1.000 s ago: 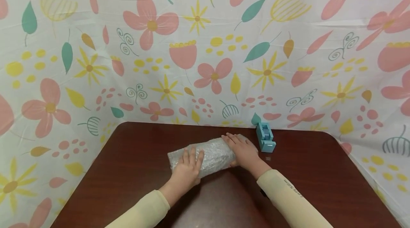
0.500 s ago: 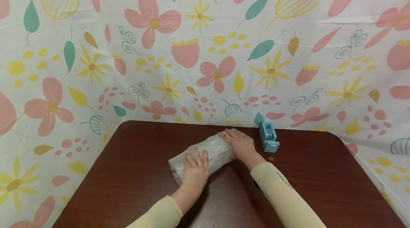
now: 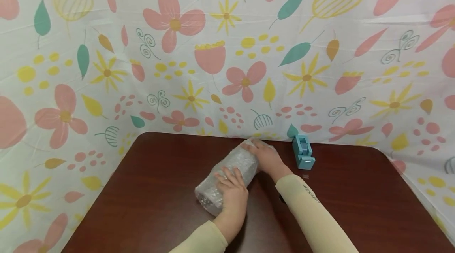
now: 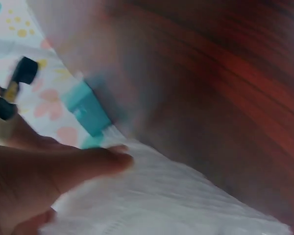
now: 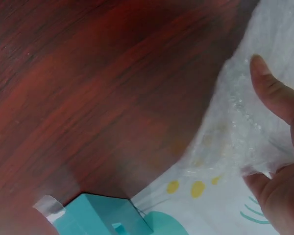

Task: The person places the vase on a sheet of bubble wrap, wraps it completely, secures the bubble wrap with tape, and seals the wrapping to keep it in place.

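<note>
A bundle in clear bubble wrap (image 3: 232, 162) lies slantwise on the dark wooden table (image 3: 153, 189), its near end toward the left. My left hand (image 3: 232, 195) grips its near half, fingers over the top. In the left wrist view the thumb lies along the wrap (image 4: 157, 196). My right hand (image 3: 268, 160) holds the far end, fingers over the top. The right wrist view has that thumb pressed on the crinkled plastic (image 5: 235, 112), with another finger at the bundle's end. What is inside the wrap is hidden.
A teal tape dispenser (image 3: 303, 153) stands near the back edge, right of my right hand. A strip of clear tape (image 5: 50, 208) sticks out from it. A flower-print cloth (image 3: 245, 47) hangs behind the table and along both sides.
The bundle has turned from nearly crosswise to a steep slant, its near end coming toward me. My left hand moved right and nearer with it; my right hand shifted slightly left.
</note>
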The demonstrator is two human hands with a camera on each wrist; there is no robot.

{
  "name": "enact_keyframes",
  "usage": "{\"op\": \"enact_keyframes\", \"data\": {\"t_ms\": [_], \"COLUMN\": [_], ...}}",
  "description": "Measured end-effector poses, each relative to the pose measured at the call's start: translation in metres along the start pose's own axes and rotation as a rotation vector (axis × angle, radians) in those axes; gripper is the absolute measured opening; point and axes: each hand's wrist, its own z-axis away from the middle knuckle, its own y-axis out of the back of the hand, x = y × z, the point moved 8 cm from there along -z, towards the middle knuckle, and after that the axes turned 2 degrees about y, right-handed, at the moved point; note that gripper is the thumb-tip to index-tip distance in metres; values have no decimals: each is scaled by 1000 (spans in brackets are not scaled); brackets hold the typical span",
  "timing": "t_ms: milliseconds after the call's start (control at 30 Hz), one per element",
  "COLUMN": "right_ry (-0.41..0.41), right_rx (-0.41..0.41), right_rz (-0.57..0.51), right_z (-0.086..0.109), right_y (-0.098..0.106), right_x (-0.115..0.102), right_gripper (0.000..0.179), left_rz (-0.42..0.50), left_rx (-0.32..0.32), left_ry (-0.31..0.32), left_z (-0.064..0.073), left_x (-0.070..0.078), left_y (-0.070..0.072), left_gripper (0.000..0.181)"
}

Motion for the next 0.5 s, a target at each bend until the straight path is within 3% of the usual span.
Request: {"op": "enact_keyframes", "data": {"t_ms": [100, 167, 233, 367, 500], "right_ry": [24, 27, 32, 35, 36], "right_rx": [53, 69, 78, 76, 56], "right_rz": [-37, -78, -105, -115, -99], "right_z": [4, 8, 11, 13, 12], "right_y": [-1, -3, -5, -8, -9], "right_x": [4, 7, 8, 10, 12], "right_gripper": [75, 71, 71, 72, 73], "left_rz": [-5, 16, 93, 352, 674], "left_rx": [-62, -123, -186, -257, -293], "left_ry": [-34, -106, -169, -252, -338], "left_z": [1, 2, 2, -7, -20], "left_x": [5, 7, 3, -20, -46], "left_y": [9, 13, 16, 18, 5], "left_gripper": [45, 47, 59, 79, 53]}}
